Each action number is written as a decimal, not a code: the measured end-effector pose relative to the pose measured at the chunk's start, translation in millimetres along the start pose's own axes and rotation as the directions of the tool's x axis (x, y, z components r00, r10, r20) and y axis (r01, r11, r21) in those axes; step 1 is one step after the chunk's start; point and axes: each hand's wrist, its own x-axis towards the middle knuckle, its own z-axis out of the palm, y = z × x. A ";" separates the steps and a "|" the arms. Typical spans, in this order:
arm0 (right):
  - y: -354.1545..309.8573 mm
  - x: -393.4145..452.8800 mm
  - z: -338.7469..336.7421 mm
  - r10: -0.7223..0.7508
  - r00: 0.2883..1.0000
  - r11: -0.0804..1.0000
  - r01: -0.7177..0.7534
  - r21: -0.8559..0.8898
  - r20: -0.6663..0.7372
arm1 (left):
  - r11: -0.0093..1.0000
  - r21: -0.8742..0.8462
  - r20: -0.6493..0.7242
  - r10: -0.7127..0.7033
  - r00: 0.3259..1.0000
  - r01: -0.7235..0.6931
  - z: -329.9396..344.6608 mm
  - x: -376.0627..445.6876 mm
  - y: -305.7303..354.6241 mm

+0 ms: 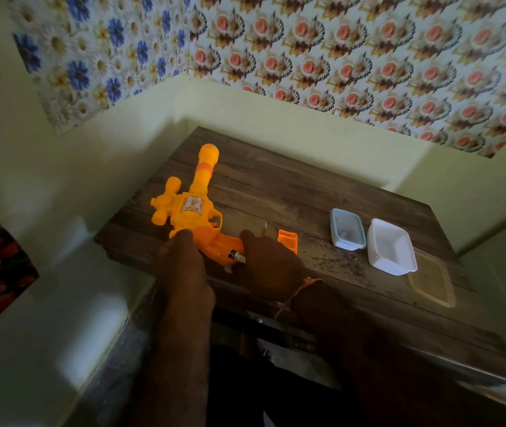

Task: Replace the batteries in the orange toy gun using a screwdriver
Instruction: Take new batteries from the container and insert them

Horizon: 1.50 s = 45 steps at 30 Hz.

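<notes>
The left hand point(183, 260) rests on the back of the orange toy gun point(193, 211), its fingers curled over the body just above the grip, holding it down on the wooden bench point(291, 186). The right hand point(268, 260) pinches a battery point(236, 255) at the open end of the grip, where the dark-and-pale cell pokes out of the compartment. The gun lies flat near the bench's left edge, barrel pointing away toward the wall. Just beyond the right hand lies the orange battery cover point(288, 244), and beside it the thin tip of a screwdriver point(266, 229) shows above the knuckles. Further right stand a small lidded container point(346, 229), a white tub point(391, 246) and a clear lid point(432, 280) flat on the wood.
</notes>
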 end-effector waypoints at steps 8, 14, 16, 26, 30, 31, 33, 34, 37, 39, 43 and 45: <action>0.3 -31.8 -2.8 -0.008 0.995 0.989 0.022 0.147 -0.096 | 0.936 -0.151 0.292 -0.265 0.919 0.318 10.1 -15.2 -14.8; 12.2 -56.4 -30.1 0.415 0.901 0.471 -0.090 0.877 -0.130 | 0.957 -0.180 0.359 -0.152 0.921 0.228 16.0 -31.4 -11.2; 23.0 -70.3 -42.2 0.479 0.854 -0.176 -0.133 0.975 0.203 | 0.962 -0.189 0.380 -0.112 0.918 0.196 18.9 -37.7 -6.8; 50.2 -123.5 -34.9 0.282 0.920 -0.666 -0.016 0.746 0.272 | 0.957 -0.129 0.544 -0.152 0.825 0.262 33.0 -74.9 -21.2; 46.3 -124.9 -30.6 0.317 0.915 -0.634 0.008 0.774 0.250 | 0.960 -0.094 0.559 -0.167 0.812 0.262 33.7 -82.7 -28.7; 45.6 -125.9 -30.2 0.321 0.913 -0.631 0.008 0.776 0.252 | 0.960 -0.083 0.560 -0.176 0.810 0.266 34.1 -84.5 -30.1; 43.4 -128.2 -30.3 0.318 0.910 -0.644 0.002 0.765 0.265 | 0.960 -0.076 0.563 -0.183 0.806 0.270 34.4 -87.1 -33.2; 42.1 -129.7 -30.3 0.314 0.909 -0.656 -0.001 0.755 0.274 | 0.960 -0.072 0.565 -0.184 0.804 0.270 34.4 -87.1 -35.6; 41.4 -132.1 -27.7 0.323 0.904 -0.671 0.009 0.741 0.281 | 0.959 -0.067 0.563 -0.191 0.804 0.275 34.1 -87.9 -38.9; 40.1 -133.1 -26.5 0.341 0.903 -0.654 0.027 0.756 0.262 | 0.958 -0.074 0.556 -0.189 0.809 0.275 33.5 -88.0 -39.4; 35.1 -135.3 -26.5 0.431 0.874 -0.525 0.040 0.850 0.225 | 0.955 -0.079 0.538 -0.201 0.819 0.286 34.1 -87.1 -38.9; 34.6 -135.9 -27.0 0.481 0.845 -0.419 -0.011 0.908 0.232 | 0.952 -0.086 0.540 -0.202 0.817 0.292 34.1 -86.8 -38.9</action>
